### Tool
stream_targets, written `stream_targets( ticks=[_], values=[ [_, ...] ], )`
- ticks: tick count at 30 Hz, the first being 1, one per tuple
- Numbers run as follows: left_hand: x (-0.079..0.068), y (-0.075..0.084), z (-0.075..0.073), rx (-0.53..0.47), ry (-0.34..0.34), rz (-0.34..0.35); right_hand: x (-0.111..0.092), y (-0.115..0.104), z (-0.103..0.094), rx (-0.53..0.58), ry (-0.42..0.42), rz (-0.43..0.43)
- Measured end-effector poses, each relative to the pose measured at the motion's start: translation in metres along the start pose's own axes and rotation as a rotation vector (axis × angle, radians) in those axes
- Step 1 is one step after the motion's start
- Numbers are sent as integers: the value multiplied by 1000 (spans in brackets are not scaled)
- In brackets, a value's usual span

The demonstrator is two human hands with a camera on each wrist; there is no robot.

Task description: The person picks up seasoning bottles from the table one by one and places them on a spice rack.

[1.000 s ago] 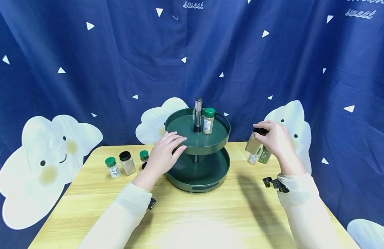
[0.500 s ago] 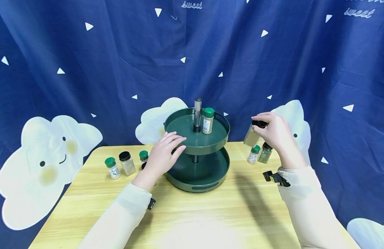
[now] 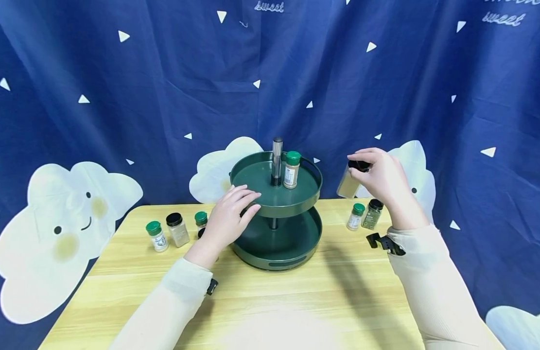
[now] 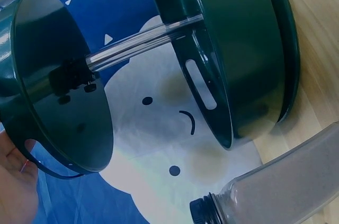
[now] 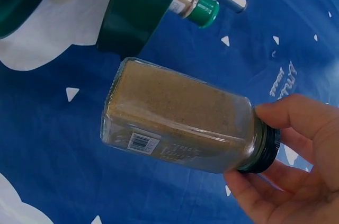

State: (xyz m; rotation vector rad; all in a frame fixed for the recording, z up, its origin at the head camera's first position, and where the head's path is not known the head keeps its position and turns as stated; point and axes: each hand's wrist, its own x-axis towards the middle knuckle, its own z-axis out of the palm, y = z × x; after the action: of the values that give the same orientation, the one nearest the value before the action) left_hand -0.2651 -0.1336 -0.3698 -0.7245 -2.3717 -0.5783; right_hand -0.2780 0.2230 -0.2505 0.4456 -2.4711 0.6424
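My right hand (image 3: 379, 175) pinches the black lid of a square glass spice jar (image 5: 175, 115) filled with tan powder. The jar hangs tilted in the air, right of the green two-tier tray (image 3: 276, 210). At the tray's front left, my left hand (image 3: 230, 214) holds the upper tier's rim near its handle cut-out; part of its grip is hidden. A green-capped spice bottle (image 3: 291, 170) stands on the upper tier, right of the clear centre post (image 3: 276, 160). The visible part of the lower tier (image 3: 276, 245) is bare.
Left on the wooden table (image 3: 270, 301) stand a green-capped bottle (image 3: 157, 236), a black-lidded jar (image 3: 178, 230) and another green-capped bottle (image 3: 201, 219). My left hand partly covers one more black lid. A small green-capped bottle (image 3: 356, 217) and a jar of green herbs (image 3: 372, 214) stand at right.
My right hand has lifted the powder jar up and slightly left, away from the two containers on the right. The left hand has stayed at the tray's rim.
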Motion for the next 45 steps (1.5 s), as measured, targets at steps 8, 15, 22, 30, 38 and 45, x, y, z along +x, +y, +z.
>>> stream_targets(
  ticks=[8,15,22,30,38,45],
  values=[
    [-1,-1,1,4,-1,-2,10,-8,5,36,21,-48],
    [0,-1,0,9,-9,-6,17,-14,11,62,26,-78],
    [1,-1,1,9,-16,-6,24,-20,14,57,25,-112],
    [2,-1,0,14,-23,-10,31,-25,21,63,28,-137],
    [2,0,-1,14,-16,-3,37,-31,28,70,49,-145],
    [1,0,0,13,-20,-2,39,-34,38,93,46,-150]
  ],
)
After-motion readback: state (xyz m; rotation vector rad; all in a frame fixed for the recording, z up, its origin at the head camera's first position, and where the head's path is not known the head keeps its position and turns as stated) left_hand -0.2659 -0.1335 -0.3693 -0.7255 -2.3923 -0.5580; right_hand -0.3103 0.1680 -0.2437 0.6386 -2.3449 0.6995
